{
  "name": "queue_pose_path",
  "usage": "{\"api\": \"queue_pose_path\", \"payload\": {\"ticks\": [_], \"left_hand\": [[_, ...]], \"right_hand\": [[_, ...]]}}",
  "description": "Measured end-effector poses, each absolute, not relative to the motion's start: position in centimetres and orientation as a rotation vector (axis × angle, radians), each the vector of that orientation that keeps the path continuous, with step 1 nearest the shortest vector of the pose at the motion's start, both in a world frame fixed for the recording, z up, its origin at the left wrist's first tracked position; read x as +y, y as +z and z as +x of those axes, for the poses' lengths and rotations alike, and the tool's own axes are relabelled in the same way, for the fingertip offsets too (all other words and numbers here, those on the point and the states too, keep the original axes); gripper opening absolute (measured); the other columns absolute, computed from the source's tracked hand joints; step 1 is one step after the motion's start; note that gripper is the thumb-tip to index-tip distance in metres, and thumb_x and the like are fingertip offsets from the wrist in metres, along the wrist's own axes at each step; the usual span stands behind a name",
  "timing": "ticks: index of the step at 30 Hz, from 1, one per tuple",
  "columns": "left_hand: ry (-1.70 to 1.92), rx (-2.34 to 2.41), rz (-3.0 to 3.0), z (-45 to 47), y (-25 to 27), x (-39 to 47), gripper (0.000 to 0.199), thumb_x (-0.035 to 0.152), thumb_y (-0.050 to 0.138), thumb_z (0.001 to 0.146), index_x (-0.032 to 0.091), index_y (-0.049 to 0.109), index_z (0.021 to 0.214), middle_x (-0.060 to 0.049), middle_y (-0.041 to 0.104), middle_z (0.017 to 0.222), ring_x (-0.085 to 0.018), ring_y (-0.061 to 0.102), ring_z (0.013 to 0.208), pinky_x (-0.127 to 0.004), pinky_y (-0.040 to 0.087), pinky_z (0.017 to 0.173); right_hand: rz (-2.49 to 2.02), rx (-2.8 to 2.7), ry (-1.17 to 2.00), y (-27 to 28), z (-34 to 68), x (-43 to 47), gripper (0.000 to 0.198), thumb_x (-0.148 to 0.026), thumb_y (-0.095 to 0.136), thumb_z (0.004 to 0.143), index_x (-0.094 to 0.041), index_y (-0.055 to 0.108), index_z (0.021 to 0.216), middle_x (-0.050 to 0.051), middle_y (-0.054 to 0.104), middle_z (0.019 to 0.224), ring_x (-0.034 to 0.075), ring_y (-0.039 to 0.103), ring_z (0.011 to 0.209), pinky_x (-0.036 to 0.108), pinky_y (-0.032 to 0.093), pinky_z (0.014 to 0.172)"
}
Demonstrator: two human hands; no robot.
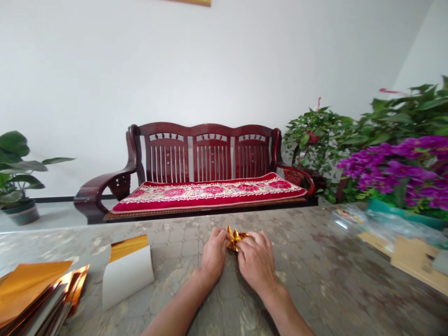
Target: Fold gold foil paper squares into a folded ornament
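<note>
A small piece of folded gold foil paper [232,239] with pointed tips stands up between my hands on the patterned table. My left hand [214,249] pinches its left side with thumb and fingers. On the other side, the fingers of my right hand [256,256] are closed over its right edge and hide part of it. To the left lies a curled sheet [129,275], its pale back facing up and a gold strip showing at the top. Farther left is a stack of gold foil sheets [33,289].
The table [182,284] carries clear plastic packaging [378,224] and cardboard pieces [418,261] at the right, beside purple flowers [399,172] in a teal planter. Beyond the table stands a dark wooden bench [210,154] with a red floral cushion [210,192]. A potted plant [21,212] stands far left.
</note>
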State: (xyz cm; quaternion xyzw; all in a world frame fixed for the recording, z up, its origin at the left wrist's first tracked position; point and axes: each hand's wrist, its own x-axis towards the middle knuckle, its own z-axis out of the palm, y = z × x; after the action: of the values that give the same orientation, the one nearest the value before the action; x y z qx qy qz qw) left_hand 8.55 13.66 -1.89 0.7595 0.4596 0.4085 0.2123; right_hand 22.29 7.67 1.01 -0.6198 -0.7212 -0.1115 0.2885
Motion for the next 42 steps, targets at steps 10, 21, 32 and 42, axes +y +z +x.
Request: {"api": "queue_pose_path", "payload": {"ticks": [10,21,32,42], "left_hand": [[1.162,1.229,2.103,9.4,-3.0,13.3,0.021,0.011,0.043,0.089,0.023,0.059,0.096,-0.003,0.059,0.101,-0.016,0.061,0.092,-0.028,0.048,0.087],[1.139,1.254,2.166,9.3,-3.5,13.5,0.031,0.008,0.044,0.088,0.025,0.059,0.109,-0.004,0.061,0.110,-0.017,0.063,0.099,-0.028,0.049,0.089],[1.090,1.291,2.159,9.4,-3.7,13.5,0.041,0.006,0.040,0.088,0.026,0.055,0.121,-0.006,0.059,0.120,-0.017,0.065,0.101,-0.028,0.051,0.087],[1.202,1.341,2.037,9.0,-5.0,13.6,0.049,0.005,0.039,0.086,0.017,0.042,0.133,-0.014,0.055,0.131,-0.020,0.063,0.108,-0.037,0.049,0.097]], "right_hand": [[-1.530,-1.843,-0.283,-0.4,23.3,8.2,0.025,-0.012,0.053,0.088,-0.026,0.073,0.091,0.001,0.074,0.096,0.025,0.054,0.112,0.044,0.029,0.109],[-1.587,-1.421,0.049,-1.9,25.8,9.4,0.037,-0.032,0.039,0.091,-0.019,0.073,0.098,0.007,0.073,0.101,0.025,0.060,0.099,0.039,0.043,0.092],[-1.520,-1.154,0.293,-3.8,26.7,10.4,0.042,-0.045,0.042,0.083,-0.021,0.074,0.096,0.008,0.074,0.104,0.028,0.063,0.104,0.042,0.043,0.096],[-1.381,-0.805,0.351,-5.7,28.1,11.4,0.043,-0.046,0.048,0.080,-0.016,0.071,0.098,0.013,0.074,0.106,0.028,0.066,0.104,0.040,0.049,0.094]]}}
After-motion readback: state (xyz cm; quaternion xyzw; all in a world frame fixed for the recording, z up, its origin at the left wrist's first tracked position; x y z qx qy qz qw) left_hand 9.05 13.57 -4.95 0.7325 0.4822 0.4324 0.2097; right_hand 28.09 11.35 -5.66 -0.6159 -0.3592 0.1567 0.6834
